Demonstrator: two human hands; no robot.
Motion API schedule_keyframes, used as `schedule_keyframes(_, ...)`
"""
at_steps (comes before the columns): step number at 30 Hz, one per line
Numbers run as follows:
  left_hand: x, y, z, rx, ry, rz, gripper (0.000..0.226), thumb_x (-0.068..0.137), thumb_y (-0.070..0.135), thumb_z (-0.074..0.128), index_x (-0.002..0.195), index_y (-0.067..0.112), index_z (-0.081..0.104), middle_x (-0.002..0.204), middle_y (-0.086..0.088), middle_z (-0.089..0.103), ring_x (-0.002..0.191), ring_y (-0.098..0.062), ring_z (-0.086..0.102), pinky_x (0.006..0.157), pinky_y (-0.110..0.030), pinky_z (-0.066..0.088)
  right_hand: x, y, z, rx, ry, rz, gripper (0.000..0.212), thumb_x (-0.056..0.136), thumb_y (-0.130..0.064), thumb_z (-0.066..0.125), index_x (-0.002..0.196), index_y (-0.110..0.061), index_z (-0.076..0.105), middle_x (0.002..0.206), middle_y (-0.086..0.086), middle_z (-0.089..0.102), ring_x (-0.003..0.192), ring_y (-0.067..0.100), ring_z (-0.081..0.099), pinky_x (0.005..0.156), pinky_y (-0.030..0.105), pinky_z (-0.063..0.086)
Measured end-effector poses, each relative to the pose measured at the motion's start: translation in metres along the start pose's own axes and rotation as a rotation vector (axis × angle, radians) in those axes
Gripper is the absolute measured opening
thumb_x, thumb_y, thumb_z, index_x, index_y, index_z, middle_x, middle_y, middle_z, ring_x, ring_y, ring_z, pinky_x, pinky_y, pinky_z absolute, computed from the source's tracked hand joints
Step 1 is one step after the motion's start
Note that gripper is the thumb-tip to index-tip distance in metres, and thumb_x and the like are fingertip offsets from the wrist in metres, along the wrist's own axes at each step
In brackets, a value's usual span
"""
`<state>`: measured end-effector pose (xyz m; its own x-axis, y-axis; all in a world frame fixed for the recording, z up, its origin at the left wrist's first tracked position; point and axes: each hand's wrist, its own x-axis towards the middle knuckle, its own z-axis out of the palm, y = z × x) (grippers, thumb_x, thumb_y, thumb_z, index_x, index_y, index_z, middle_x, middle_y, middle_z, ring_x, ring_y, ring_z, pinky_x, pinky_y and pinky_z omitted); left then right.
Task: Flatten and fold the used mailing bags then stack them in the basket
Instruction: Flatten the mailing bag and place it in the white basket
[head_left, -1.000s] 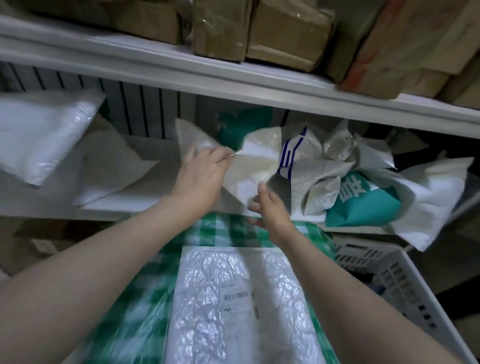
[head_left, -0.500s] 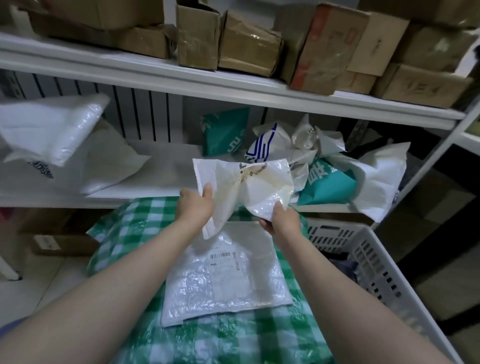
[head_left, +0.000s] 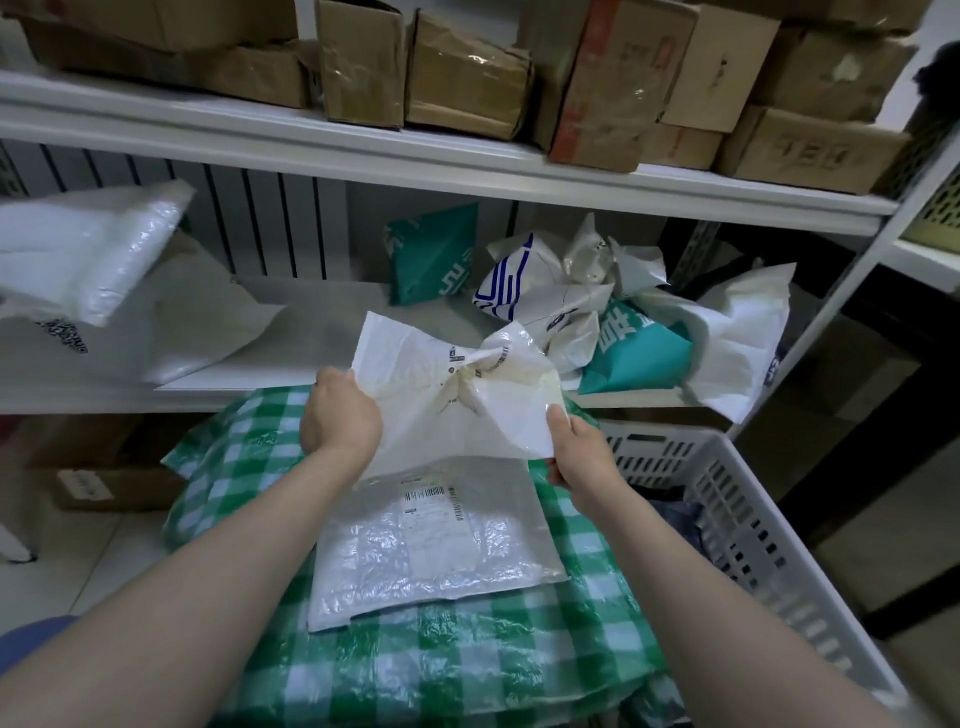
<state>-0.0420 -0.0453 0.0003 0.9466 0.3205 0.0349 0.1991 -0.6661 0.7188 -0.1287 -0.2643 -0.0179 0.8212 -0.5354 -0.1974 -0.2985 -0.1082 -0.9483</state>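
Observation:
A crumpled white mailing bag (head_left: 462, 389) hangs in the air between both hands, above the green checked surface (head_left: 441, 660). My left hand (head_left: 340, 413) grips its left edge and my right hand (head_left: 579, 449) pinches its lower right corner. Below it a flattened white bubble mailer (head_left: 431, 551) with a barcode label lies flat on the checked cloth. A white slotted plastic basket (head_left: 748, 525) stands to the right, with dark items inside. More crumpled bags, white and teal (head_left: 634, 353), are piled on the shelf behind.
A white metal shelf (head_left: 291, 296) runs behind the work surface, with white padded bags (head_left: 88, 260) at its left. Cardboard boxes (head_left: 467, 67) fill the upper shelf. A shelf upright (head_left: 852, 306) stands at the right. Another box (head_left: 104, 483) sits on the floor left.
Both hands pulled the crumpled white bag off the shelf pile and toward me, over the checked surface, and spread it wider. The view pulled back from the shelf.

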Motion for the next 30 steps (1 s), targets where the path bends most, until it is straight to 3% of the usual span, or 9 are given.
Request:
schedule_keyframes(7, 0.012, -0.02, -0.001, 0.022, 0.04, 0.022, 0.029, 0.104, 0.012, 0.032, 0.121, -0.004, 0.049, 0.118, -0.026, 0.059, 0.103, -0.043, 0.057, 0.069, -0.04, 0.039, 0.006, 0.013, -0.028, -0.065, 0.077, -0.087, 0.041, 0.102, -0.042, 0.04, 0.077, -0.01, 0.045, 0.063, 0.006, 0.041, 0.047, 0.014, 0.038, 0.051, 0.031, 0.035)
schedule_keyframes(10, 0.008, -0.029, -0.002, -0.02, 0.057, 0.046, 0.029, 0.105, 0.014, 0.03, 0.116, -0.006, 0.048, 0.113, -0.027, 0.058, 0.09, -0.039, 0.054, 0.067, -0.041, 0.036, 0.006, 0.021, -0.03, -0.08, 0.01, -0.043, 0.047, 0.102, -0.045, 0.04, 0.079, -0.006, 0.05, 0.069, 0.016, 0.046, 0.053, 0.016, 0.048, 0.056, 0.034, 0.046)
schedule_keyframes(12, 0.005, -0.037, -0.004, -0.045, 0.065, 0.1, 0.027, 0.104, 0.011, 0.028, 0.109, -0.005, 0.048, 0.108, -0.026, 0.056, 0.085, -0.037, 0.051, 0.067, -0.045, 0.039, 0.005, 0.022, -0.03, -0.12, -0.037, 0.045, 0.057, 0.1, -0.052, 0.036, 0.089, -0.001, 0.059, 0.086, 0.025, 0.057, 0.075, 0.022, 0.06, 0.07, 0.036, 0.052)
schedule_keyframes(14, 0.004, -0.045, -0.008, -0.043, 0.057, 0.202, 0.025, 0.105, 0.01, 0.027, 0.101, -0.003, 0.049, 0.1, -0.023, 0.053, 0.085, -0.039, 0.051, 0.07, -0.049, 0.04, 0.009, 0.017, -0.034, -0.121, -0.026, 0.134, 0.06, 0.099, -0.06, 0.03, 0.11, -0.01, 0.062, 0.107, 0.01, 0.065, 0.097, 0.024, 0.062, 0.078, 0.036, 0.05)
schedule_keyframes(16, 0.005, -0.051, -0.01, -0.078, 0.037, 0.271, 0.028, 0.106, 0.018, 0.027, 0.094, 0.002, 0.046, 0.085, -0.014, 0.049, 0.079, -0.033, 0.048, 0.065, -0.042, 0.036, 0.013, 0.009, -0.037, 0.013, -0.035, 0.195, 0.06, 0.097, -0.063, 0.03, 0.125, -0.016, 0.056, 0.116, 0.004, 0.066, 0.102, 0.025, 0.064, 0.081, 0.038, 0.054)
schedule_keyframes(19, 0.005, -0.055, -0.008, -0.145, -0.021, 0.331, 0.034, 0.106, 0.026, 0.028, 0.089, 0.003, 0.046, 0.08, -0.013, 0.049, 0.075, -0.027, 0.045, 0.062, -0.037, 0.029, 0.017, -0.001, -0.033, -0.037, 0.027, 0.193, 0.063, 0.093, -0.068, 0.034, 0.115, -0.014, 0.058, 0.113, 0.008, 0.065, 0.095, 0.023, 0.061, 0.084, 0.039, 0.05)
schedule_keyframes(22, 0.004, -0.055, -0.006, -0.144, -0.068, 0.315, 0.04, 0.103, 0.038, 0.034, 0.086, 0.005, 0.048, 0.082, -0.016, 0.057, 0.072, -0.029, 0.048, 0.06, -0.037, 0.032, 0.017, -0.001, -0.03, -0.085, 0.093, 0.067, 0.052, 0.095, -0.058, 0.043, 0.107, -0.011, 0.062, 0.104, 0.006, 0.065, 0.091, 0.022, 0.06, 0.081, 0.035, 0.048)
schedule_keyframes(26, 0.01, -0.043, -0.008, -0.29, -0.133, 0.205, 0.039, 0.096, 0.057, 0.043, 0.103, 0.02, 0.054, 0.097, 0.003, 0.06, 0.089, -0.022, 0.055, 0.076, -0.036, 0.042, 0.01, 0.001, -0.028, -0.059, 0.055, -0.033, 0.053, 0.098, -0.05, 0.047, 0.1, 0.002, 0.058, 0.086, 0.008, 0.054, 0.077, 0.019, 0.049, 0.063, 0.029, 0.039)
schedule_keyframes(30, 0.017, -0.036, -0.009, -0.281, -0.089, 0.218, 0.033, 0.097, 0.043, 0.052, 0.098, 0.01, 0.055, 0.094, -0.008, 0.06, 0.088, -0.032, 0.056, 0.071, -0.036, 0.041, 0.008, 0.0, -0.024, 0.014, 0.063, -0.08, 0.051, 0.098, -0.047, 0.047, 0.095, 0.001, 0.063, 0.081, 0.008, 0.059, 0.074, 0.019, 0.053, 0.068, 0.031, 0.044)
